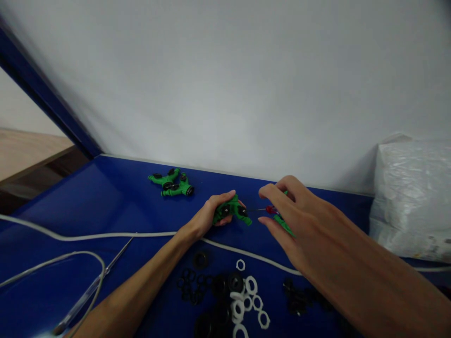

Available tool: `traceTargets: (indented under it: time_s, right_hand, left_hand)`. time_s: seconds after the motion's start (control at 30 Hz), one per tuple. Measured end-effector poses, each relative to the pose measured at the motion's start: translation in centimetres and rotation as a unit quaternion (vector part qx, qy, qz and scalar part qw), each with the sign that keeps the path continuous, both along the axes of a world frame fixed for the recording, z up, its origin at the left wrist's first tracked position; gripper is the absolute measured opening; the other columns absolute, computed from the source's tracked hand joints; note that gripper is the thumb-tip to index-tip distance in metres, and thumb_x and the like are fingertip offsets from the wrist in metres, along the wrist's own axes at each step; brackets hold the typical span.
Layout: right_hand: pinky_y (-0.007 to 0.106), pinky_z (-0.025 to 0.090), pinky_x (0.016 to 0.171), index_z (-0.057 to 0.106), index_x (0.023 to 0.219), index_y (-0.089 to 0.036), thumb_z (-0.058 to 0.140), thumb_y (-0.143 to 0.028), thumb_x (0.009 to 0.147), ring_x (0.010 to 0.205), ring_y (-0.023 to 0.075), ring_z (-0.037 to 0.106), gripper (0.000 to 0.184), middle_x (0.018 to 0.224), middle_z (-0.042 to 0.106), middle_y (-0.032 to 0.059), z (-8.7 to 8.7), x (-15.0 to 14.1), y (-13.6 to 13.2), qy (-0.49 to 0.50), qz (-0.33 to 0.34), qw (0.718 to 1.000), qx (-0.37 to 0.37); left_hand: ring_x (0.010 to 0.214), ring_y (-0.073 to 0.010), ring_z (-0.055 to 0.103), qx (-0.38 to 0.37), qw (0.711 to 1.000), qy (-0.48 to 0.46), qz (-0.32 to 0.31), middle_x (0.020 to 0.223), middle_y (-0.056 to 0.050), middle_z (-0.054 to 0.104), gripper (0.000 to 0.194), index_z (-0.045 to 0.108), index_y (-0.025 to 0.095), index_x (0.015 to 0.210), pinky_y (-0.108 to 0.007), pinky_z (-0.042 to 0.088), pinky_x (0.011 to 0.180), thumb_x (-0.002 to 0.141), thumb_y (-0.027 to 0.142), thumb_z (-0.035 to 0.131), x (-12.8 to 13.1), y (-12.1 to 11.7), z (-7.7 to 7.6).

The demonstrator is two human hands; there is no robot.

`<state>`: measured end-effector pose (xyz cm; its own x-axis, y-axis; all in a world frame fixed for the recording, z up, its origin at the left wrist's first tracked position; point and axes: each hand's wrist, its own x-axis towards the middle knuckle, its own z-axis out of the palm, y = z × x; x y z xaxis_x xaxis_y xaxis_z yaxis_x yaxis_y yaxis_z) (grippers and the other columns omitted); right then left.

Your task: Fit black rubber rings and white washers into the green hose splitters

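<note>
My left hand (206, 217) is closed around a green plastic fitting with black caps (232, 210), holding it just above the blue table (105, 206). My right hand (292, 211) grips a small screwdriver with a red and green handle (278, 217). Its thin tip points left at the fitting's end. Two more green fittings (172, 184) lie together farther back on the left.
Black rings (211, 286) and white rings (246, 300) are scattered on the near part of the table. A white cable (116, 234) runs across it, and a thin metal tool (105, 272) lies at the left. A white plastic bag (412, 197) sits at the right, against the white wall.
</note>
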<state>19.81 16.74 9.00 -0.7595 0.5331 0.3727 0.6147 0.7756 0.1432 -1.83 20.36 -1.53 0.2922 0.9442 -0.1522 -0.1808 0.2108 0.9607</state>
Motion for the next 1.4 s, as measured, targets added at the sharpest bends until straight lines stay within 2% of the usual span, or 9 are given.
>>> traceTargets:
  time_s: [0.1,0.2,0.33,0.47,0.7,0.8,1.03,1.2,1.4]
  right_hand:
    - [0.049,0.058,0.096,0.042,0.147,-0.015,0.032,-0.006,0.091,0.137,0.0353,0.049,0.057,0.146,0.054,0.0165,-0.3,0.8,-1.2,-0.019,0.025,0.999,0.028]
    - [0.047,0.058,0.098,0.036,0.150,-0.008,0.031,-0.001,0.087,0.139,0.0339,0.047,0.063,0.147,0.053,0.0181,-0.6,1.5,-1.3,-0.054,0.034,0.996,0.063]
    - [0.045,0.058,0.096,0.049,0.140,-0.013,0.039,-0.001,0.088,0.129,0.0327,0.055,0.055,0.138,0.059,0.0167,-0.2,1.3,0.2,-0.104,0.031,0.991,0.080]
    - [0.046,0.060,0.088,0.059,0.129,-0.011,0.045,0.000,0.086,0.121,0.0366,0.058,0.046,0.128,0.063,0.0179,0.6,0.6,0.9,-0.145,0.019,0.984,0.098]
    - [0.047,0.059,0.089,0.057,0.128,-0.008,0.038,0.000,0.084,0.127,0.0352,0.055,0.049,0.136,0.059,0.0205,0.6,-0.2,-1.2,-0.087,0.016,0.991,0.096]
    - [0.040,0.061,0.081,0.051,0.134,-0.003,0.033,0.000,0.082,0.115,0.0311,0.063,0.054,0.128,0.063,0.0220,0.8,-0.2,-1.6,-0.045,0.034,0.993,0.105]
    - [0.045,0.059,0.083,0.057,0.131,-0.014,0.038,-0.007,0.092,0.112,0.0328,0.063,0.044,0.123,0.065,0.0181,0.3,0.3,0.2,-0.115,0.009,0.989,0.091]
    - [0.045,0.058,0.088,0.053,0.138,-0.017,0.037,-0.013,0.096,0.120,0.0325,0.060,0.045,0.132,0.062,0.0167,-0.2,0.3,-0.1,-0.092,0.000,0.993,0.072]
    - [0.043,0.060,0.087,0.044,0.143,-0.008,0.033,-0.005,0.091,0.114,0.0303,0.064,0.054,0.131,0.062,0.0208,0.4,-0.3,-1.2,-0.062,-0.011,0.997,0.039]
  left_hand:
    - [0.041,-0.0085,0.032,-0.004,1.000,0.001,0.002,0.045,0.003,0.041,0.050,0.059,0.015,0.066,-0.026,0.020,0.046,0.093,0.055,0.047,0.0,0.1,-0.1]
    - [0.041,-0.0087,0.031,-0.002,1.000,0.004,0.000,0.044,0.003,0.041,0.052,0.066,0.012,0.075,-0.027,0.019,0.046,0.094,0.056,0.045,0.0,0.1,-0.2]
    - [0.041,-0.0089,0.031,0.002,1.000,-0.003,-0.002,0.045,0.004,0.042,0.055,0.071,0.010,0.090,-0.026,0.019,0.046,0.095,0.056,0.041,0.0,0.0,-0.3]
    - [0.041,-0.0085,0.031,0.006,1.000,-0.014,0.000,0.046,0.004,0.042,0.054,0.071,0.010,0.088,-0.025,0.020,0.046,0.096,0.055,0.041,0.0,0.0,-0.3]
    - [0.041,-0.0082,0.032,0.004,1.000,-0.015,-0.003,0.046,0.003,0.042,0.050,0.062,0.014,0.070,-0.025,0.021,0.045,0.094,0.054,0.046,0.0,0.1,-0.4]
    - [0.041,-0.0080,0.033,0.003,1.000,-0.013,-0.004,0.045,0.003,0.041,0.051,0.054,0.016,0.061,-0.025,0.022,0.046,0.094,0.054,0.046,0.0,0.1,-0.3]
    - [0.041,-0.0083,0.031,0.004,1.000,-0.010,-0.003,0.045,0.004,0.042,0.051,0.069,0.011,0.084,-0.025,0.021,0.046,0.095,0.054,0.042,0.1,0.0,-0.2]
    - [0.041,-0.0080,0.031,0.007,1.000,-0.014,-0.006,0.045,0.004,0.042,0.050,0.063,0.014,0.072,-0.026,0.020,0.045,0.095,0.054,0.044,0.0,0.1,-0.3]
    - [0.041,-0.0081,0.032,0.009,1.000,-0.015,-0.008,0.045,0.003,0.041,0.050,0.052,0.017,0.061,-0.026,0.021,0.046,0.095,0.052,0.045,-0.1,0.2,-0.5]
